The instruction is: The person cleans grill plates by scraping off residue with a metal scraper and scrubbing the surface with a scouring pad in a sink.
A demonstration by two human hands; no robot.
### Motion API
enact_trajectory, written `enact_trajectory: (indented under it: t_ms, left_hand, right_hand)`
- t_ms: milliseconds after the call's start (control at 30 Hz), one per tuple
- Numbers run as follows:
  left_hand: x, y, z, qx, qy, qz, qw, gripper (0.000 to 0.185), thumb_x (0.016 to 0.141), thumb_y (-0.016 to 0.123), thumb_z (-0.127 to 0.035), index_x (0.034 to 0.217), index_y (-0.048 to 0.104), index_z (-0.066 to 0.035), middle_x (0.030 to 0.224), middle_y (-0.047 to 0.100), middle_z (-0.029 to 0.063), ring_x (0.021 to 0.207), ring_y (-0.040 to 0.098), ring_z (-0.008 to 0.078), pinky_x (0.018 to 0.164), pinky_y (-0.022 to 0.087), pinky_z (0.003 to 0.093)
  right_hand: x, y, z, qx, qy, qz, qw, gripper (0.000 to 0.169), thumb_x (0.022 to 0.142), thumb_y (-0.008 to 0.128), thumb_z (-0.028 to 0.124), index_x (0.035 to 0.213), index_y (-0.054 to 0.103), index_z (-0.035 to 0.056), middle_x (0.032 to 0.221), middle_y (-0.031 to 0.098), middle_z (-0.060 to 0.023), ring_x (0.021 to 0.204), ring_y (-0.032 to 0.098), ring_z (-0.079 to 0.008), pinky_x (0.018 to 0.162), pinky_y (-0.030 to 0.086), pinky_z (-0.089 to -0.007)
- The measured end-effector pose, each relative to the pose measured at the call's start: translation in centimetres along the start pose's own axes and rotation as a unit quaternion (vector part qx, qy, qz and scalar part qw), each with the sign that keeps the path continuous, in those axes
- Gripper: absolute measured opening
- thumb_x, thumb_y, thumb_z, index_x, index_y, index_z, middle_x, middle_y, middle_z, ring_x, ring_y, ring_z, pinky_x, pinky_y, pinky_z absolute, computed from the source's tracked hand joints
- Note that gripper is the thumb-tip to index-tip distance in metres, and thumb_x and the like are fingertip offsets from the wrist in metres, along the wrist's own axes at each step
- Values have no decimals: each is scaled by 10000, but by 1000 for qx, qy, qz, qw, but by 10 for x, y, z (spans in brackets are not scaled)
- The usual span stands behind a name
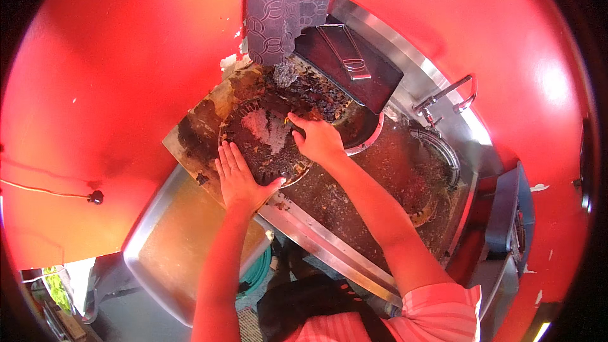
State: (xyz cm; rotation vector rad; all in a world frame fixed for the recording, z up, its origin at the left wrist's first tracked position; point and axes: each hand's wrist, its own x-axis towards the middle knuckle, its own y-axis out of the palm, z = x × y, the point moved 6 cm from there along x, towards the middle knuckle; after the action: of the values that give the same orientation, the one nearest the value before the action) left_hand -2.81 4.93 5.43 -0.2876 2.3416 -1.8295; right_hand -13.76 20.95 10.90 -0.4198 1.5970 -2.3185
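Observation:
A round, blackened metal pan or plate (259,171) lies on a stained, crusted board or sheet (209,109) before me. My left hand (237,175) rests palm down with spread fingers on the round piece's near left edge and holds nothing. Across from it, my right hand (318,140) is closed around a small dark-handled tool (295,127), its index finger extended along it; the tool's working end is hard to make out. A pale scraped patch (266,128) shows between the hands. Crumpled foil or steel wool (285,74) sits beyond them.
Wire tongs or a rack (349,54) lie on a dark tray (375,76). A wall tap (441,95) stands over the dirty steel worktop (361,209) at right, with a blue-grey bin (503,209) beyond. A large metal pan or lid (171,242) is at lower left. Patterned cloth (270,14) hangs behind.

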Motion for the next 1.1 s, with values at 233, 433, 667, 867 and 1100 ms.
enact_trajectory:
  t_ms: [233,433,667,867,1100]
  left_hand:
    - [0,3,-5,3,6,-17,1000,1421,604,637,-810,1482,9,114,1574,60,276,1484,25,364,1201,53,477]
    - [-4,5,1,0,12,-46,999,1423,574,693,-774,1495,26,82,1570,99,274,1476,81,379,1195,81,491]
    - [0,4,-2,1,20,-63,998,1405,579,711,-749,1493,41,83,1565,121,273,1471,100,381,1193,88,497]
    - [0,4,3,10,25,-66,997,1390,599,681,-770,1488,55,96,1566,113,276,1476,84,376,1190,85,510]
    - [-4,8,4,3,26,-61,998,1401,585,697,-767,1490,56,89,1562,116,284,1473,96,382,1188,90,513]
  right_hand:
    - [-4,4,-29,53,-20,-9,998,451,862,610,272,1304,581,352,751,667,-168,703,665,-365,681,552,-488]
    - [-19,17,-25,105,-101,-17,989,442,860,628,294,1297,586,346,773,675,-157,713,661,-375,671,549,-480]
    - [-25,28,-40,152,-158,-53,974,451,874,624,331,1312,555,414,769,670,-166,702,658,-382,676,550,-471]
    - [-33,20,-31,181,-229,-68,954,450,873,634,288,1307,567,382,746,657,-161,682,663,-352,647,545,-458]
    - [-36,28,-37,154,-167,31,973,462,888,644,307,1335,548,374,925,696,-140,728,690,-302,695,562,-387]
